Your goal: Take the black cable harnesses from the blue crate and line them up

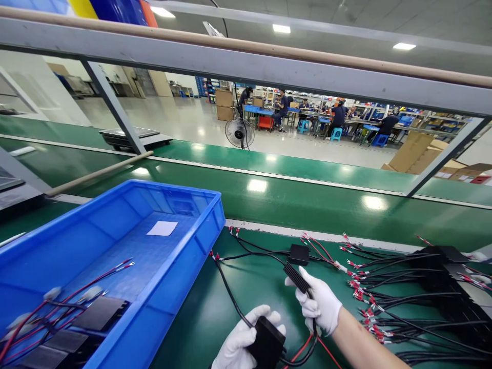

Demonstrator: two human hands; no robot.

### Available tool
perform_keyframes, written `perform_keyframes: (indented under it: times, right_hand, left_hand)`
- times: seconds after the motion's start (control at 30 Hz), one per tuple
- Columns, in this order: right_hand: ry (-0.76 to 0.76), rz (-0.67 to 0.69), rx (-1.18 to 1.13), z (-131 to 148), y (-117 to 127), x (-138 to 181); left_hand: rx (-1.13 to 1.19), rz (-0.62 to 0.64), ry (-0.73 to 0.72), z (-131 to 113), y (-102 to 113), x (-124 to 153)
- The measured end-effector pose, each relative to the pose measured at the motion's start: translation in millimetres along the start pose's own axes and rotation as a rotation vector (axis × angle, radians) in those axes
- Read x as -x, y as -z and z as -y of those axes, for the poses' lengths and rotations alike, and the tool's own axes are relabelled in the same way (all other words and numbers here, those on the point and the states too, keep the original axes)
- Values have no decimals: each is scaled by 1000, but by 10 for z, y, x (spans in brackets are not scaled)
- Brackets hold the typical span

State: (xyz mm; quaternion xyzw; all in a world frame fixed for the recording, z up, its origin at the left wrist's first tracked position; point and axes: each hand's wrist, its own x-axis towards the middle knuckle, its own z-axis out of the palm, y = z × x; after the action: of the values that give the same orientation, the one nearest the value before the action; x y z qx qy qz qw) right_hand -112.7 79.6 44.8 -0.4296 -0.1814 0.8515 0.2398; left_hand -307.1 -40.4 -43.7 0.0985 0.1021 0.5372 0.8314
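My left hand (240, 342), in a white glove, is closed around a black power module (266, 342) with a cable running up from it to red-sleeved fork terminals (214, 255). My right hand (319, 302), gloved too, grips a second black module (295, 278) with a ribbed side, held tilted above the green bench. Black and red wires hang below it. Just beyond the right hand another black module (299, 254) lies on the bench with its leads spread out. Parts of both held modules are hidden by my fingers.
A blue bin (194, 246) on the left holds several modules (100, 312) with wires and a white paper slip (162, 228). To the right lies a pile of black modules (448, 282) with cables. Behind are a conveyor belt (307, 197), metal frame posts, a fan (239, 134) and people working.
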Motion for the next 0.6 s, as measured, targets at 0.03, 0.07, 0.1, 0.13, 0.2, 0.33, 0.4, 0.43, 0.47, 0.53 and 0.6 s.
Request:
perform_keyframes:
  times: [0.03,0.07,0.1,0.13,0.2,0.33,0.4,0.43,0.47,0.53,0.6]
  right_hand:
    - [-5,-13,-19,-16,-1,-11]
    - [-12,-27,-37,-31,1,-23]
    - [-15,-41,-55,-46,4,-36]
    - [-18,-54,-71,-59,9,-48]
    - [-24,-75,-96,-81,20,-68]
    - [-37,-103,-116,-109,39,-82]
    - [-36,-105,-115,-115,45,-81]
    - [-35,-103,-115,-116,47,-81]
    - [-36,-102,-113,-117,47,-81]
    - [-42,-98,-107,-119,45,-83]
    - [-46,-100,-95,-122,38,-87]
  left_hand:
    - [2,1,1,-3,-8,-3]
    - [4,-1,0,-6,-16,-6]
    - [4,-3,0,-7,-24,-9]
    - [3,-5,-4,-7,-31,-12]
    - [0,-8,-8,-5,-42,-13]
    - [-7,8,-7,4,-47,-4]
    - [-11,16,-3,6,-44,0]
    - [-11,18,-2,6,-41,0]
    - [-11,19,-2,4,-39,-1]
    - [-13,22,-4,0,-36,-7]
    - [-15,23,-2,-4,-39,-17]
